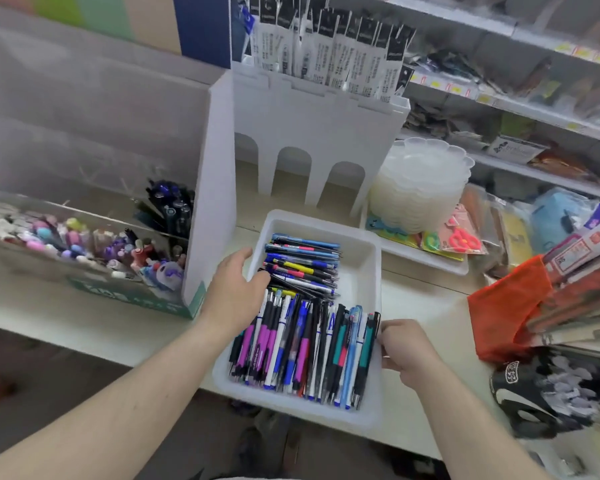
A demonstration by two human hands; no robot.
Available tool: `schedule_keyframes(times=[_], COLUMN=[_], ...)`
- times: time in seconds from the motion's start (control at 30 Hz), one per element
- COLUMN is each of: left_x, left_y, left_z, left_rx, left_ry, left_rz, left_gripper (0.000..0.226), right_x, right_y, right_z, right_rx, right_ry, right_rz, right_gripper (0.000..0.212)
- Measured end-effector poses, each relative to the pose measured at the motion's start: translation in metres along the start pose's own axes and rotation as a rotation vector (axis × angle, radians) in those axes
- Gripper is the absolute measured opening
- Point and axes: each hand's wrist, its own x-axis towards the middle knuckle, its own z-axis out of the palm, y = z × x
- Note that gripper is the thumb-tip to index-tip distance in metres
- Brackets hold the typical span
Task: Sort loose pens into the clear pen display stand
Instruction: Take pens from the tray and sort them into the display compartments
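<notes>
Head view, looking down at a shop counter, pale and smooth. At far left sits the clear pen display stand, a see-through plastic box with slanted dividers, holding pens with soft pastel novelty tops and a cluster of dark pens upright in its right-hand compartment. A tall white plastic organiser with arched cut-outs rises just beside it.

At centre is a shallow white plastic tray, its near edge hanging past the counter front. Loose pens fill it in two layers: the near group lies with long axes running away from the viewer; the far group lies crosswise, left to right. Barrels are slim, glossy, in blue, black, magenta and teal.

The left hand reaches over the tray's left wall, fingers curled down onto the crosswise pens; whether they pinch one cannot be told. It is the nearer hand to the stand, which lies to its left. The right hand grips the tray's right rim, fingers curled over it, likely steadying it.

At right lie stacked translucent palettes and an orange mesh bag.
</notes>
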Motion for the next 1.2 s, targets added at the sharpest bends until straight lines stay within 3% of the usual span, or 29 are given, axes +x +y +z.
schedule_keyframes(times=[0.2, 0.53, 0.83, 0.93, 1.07, 1.2], left_x=[-0.025, -0.060, -0.055, -0.045, -0.031, -0.018], left_y=[-0.005, -0.026, -0.039, -0.046, -0.061, -0.077], left_z=[-0.011, -0.028, -0.043, -0.055, -0.075, -0.107], left_rx=[0.010, 0.078, 0.058, 0.029, 0.049, 0.110], left_ry=[0.045, 0.103, 0.006, -0.093, -0.303, -0.490], left_rz=[0.000, -0.046, -0.025, 0.011, 0.078, 0.122], left_gripper=[0.048, 0.044, 0.042, 0.035, 0.021, 0.018], right_x=[0.003, 0.006, -0.012, -0.025, -0.053, -0.071], right_y=[-0.012, -0.023, -0.029, -0.035, -0.035, -0.043], right_z=[0.027, 0.056, 0.062, 0.070, 0.106, 0.143], right_rx=[0.051, 0.054, 0.010, -0.228, -0.643, -0.750], right_ry=[-0.089, -0.092, -0.050, 0.074, 0.258, 0.398], right_rz=[-0.016, -0.042, -0.055, -0.052, -0.036, 0.064], right_gripper=[0.033, 0.027, 0.026, 0.014, 0.072, 0.123])
